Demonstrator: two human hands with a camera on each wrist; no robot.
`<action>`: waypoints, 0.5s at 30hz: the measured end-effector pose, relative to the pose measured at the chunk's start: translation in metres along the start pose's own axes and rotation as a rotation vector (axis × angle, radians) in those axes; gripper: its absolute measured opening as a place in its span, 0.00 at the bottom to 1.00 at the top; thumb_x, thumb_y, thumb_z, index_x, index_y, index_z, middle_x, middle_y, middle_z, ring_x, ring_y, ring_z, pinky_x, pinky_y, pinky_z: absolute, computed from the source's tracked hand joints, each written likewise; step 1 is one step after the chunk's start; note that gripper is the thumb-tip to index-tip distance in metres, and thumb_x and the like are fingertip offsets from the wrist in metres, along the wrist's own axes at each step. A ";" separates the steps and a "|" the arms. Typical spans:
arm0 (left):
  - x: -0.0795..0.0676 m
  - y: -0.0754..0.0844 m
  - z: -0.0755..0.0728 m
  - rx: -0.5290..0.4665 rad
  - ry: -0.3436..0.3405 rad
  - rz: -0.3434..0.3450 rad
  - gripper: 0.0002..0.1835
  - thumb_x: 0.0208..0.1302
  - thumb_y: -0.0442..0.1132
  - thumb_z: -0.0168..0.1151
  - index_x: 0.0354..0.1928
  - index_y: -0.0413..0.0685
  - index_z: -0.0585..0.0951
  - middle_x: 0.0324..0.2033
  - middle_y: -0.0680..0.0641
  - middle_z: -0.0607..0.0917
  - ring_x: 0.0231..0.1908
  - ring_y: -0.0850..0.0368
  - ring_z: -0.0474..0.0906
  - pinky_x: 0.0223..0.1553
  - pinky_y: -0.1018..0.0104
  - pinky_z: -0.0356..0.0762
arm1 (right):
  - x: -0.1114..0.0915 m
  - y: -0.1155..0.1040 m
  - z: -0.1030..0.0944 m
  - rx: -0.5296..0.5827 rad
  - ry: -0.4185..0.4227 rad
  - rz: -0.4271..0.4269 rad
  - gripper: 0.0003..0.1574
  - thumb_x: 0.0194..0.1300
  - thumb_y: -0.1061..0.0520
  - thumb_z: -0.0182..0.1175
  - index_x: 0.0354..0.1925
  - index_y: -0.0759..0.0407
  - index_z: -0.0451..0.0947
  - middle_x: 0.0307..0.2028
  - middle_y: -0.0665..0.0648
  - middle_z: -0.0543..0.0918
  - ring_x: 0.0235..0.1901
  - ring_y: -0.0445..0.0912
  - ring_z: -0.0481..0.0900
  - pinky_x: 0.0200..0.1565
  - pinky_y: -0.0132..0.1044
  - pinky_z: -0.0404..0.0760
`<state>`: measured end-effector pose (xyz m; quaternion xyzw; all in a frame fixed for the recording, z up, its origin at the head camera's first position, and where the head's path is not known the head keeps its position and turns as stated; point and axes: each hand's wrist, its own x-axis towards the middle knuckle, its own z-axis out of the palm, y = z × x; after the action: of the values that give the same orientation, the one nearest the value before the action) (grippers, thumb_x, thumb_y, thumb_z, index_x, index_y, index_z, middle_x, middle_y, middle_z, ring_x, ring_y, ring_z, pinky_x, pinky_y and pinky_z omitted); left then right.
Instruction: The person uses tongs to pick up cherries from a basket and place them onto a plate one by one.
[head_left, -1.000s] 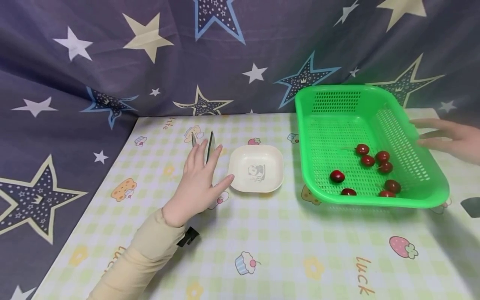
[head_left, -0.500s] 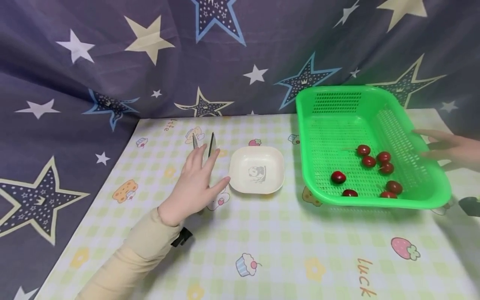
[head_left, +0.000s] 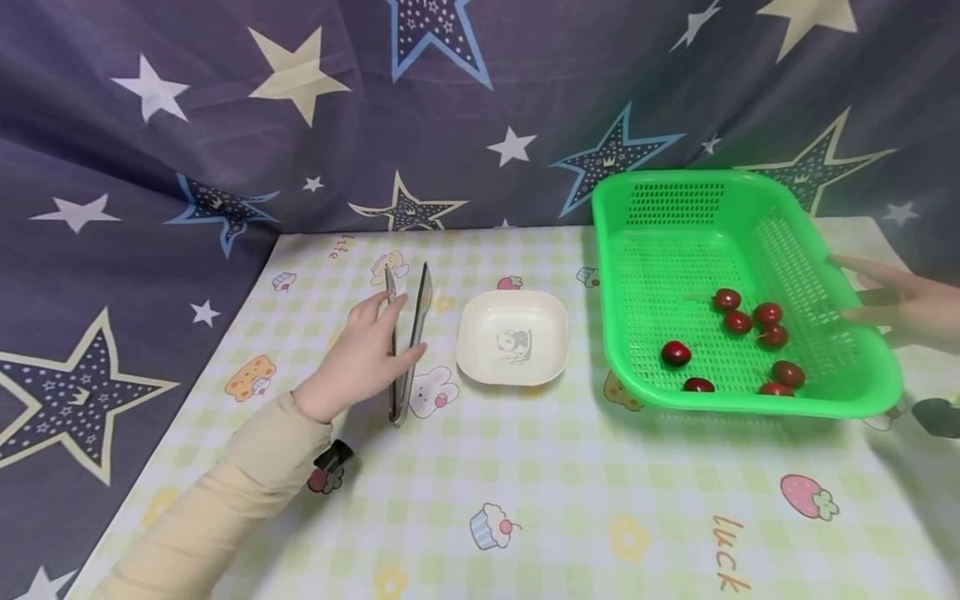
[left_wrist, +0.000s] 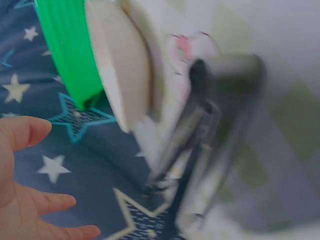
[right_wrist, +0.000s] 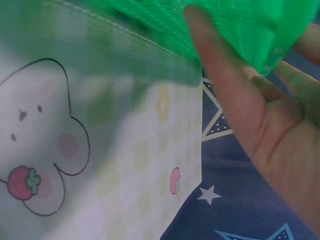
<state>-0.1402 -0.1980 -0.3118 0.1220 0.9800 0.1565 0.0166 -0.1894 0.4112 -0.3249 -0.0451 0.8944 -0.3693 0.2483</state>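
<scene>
My left hand [head_left: 360,358] hovers beside a pair of metal tongs [head_left: 417,333] with its fingers spread and nothing in them; its fingers overlap one arm of the tongs in the head view. The tongs lie on the cloth with their arms apart, blurred in the left wrist view. Right of them sits a small white dish [head_left: 513,337] with a panda print. At the right edge, my right hand [head_left: 911,304] has its fingers stretched out at the right rim of a green plastic basket [head_left: 750,405]. Several red cherries [head_left: 737,322] lie on the basket's floor.
A checked tablecloth [head_left: 555,492] with printed cartoon figures covers the table. Behind it hangs a dark curtain [head_left: 480,108] patterned with stars. A dark object [head_left: 937,417] shows below my right hand, at the picture's edge.
My left hand has drawn back to the left, uncovering more of the tongs. My right hand has slid slightly toward me along the basket's rim. Tongs, dish and cherries stay put.
</scene>
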 end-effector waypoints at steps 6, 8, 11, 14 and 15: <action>0.011 -0.023 0.000 -0.072 -0.108 -0.126 0.47 0.65 0.53 0.55 0.71 0.30 0.46 0.69 0.26 0.52 0.68 0.30 0.47 0.68 0.41 0.50 | 0.004 0.005 0.001 0.102 -0.010 -0.026 0.57 0.71 0.60 0.50 0.71 0.37 0.16 0.64 0.87 0.30 0.37 0.25 0.74 0.42 0.57 0.80; 0.014 -0.028 -0.001 -0.125 -0.161 -0.169 0.49 0.66 0.55 0.54 0.71 0.29 0.41 0.69 0.25 0.49 0.69 0.30 0.45 0.68 0.42 0.47 | 0.004 0.006 0.001 0.112 -0.013 -0.035 0.56 0.71 0.60 0.49 0.71 0.37 0.16 0.64 0.87 0.32 0.37 0.24 0.73 0.43 0.58 0.80; 0.019 -0.032 0.001 -0.216 -0.246 -0.233 0.52 0.66 0.56 0.53 0.71 0.29 0.34 0.70 0.26 0.42 0.70 0.31 0.41 0.69 0.42 0.43 | 0.004 0.006 0.001 0.100 -0.009 -0.029 0.56 0.71 0.60 0.49 0.71 0.39 0.15 0.64 0.87 0.38 0.38 0.27 0.74 0.43 0.59 0.79; 0.024 -0.034 0.002 -0.291 -0.304 -0.281 0.54 0.67 0.57 0.52 0.70 0.29 0.29 0.70 0.27 0.37 0.71 0.33 0.37 0.70 0.44 0.40 | 0.003 0.004 0.002 0.079 0.002 -0.019 0.56 0.71 0.60 0.49 0.70 0.41 0.15 0.63 0.88 0.42 0.40 0.32 0.77 0.43 0.58 0.80; 0.025 -0.035 0.003 -0.304 -0.315 -0.295 0.54 0.67 0.57 0.52 0.70 0.29 0.28 0.70 0.27 0.38 0.71 0.34 0.38 0.70 0.45 0.41 | 0.003 0.003 0.002 0.080 0.002 -0.018 0.56 0.71 0.60 0.49 0.70 0.41 0.15 0.63 0.88 0.43 0.40 0.33 0.77 0.43 0.58 0.80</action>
<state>-0.1721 -0.2229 -0.3251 -0.0030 0.9378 0.2769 0.2094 -0.1905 0.4112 -0.3293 -0.0427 0.8788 -0.4069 0.2457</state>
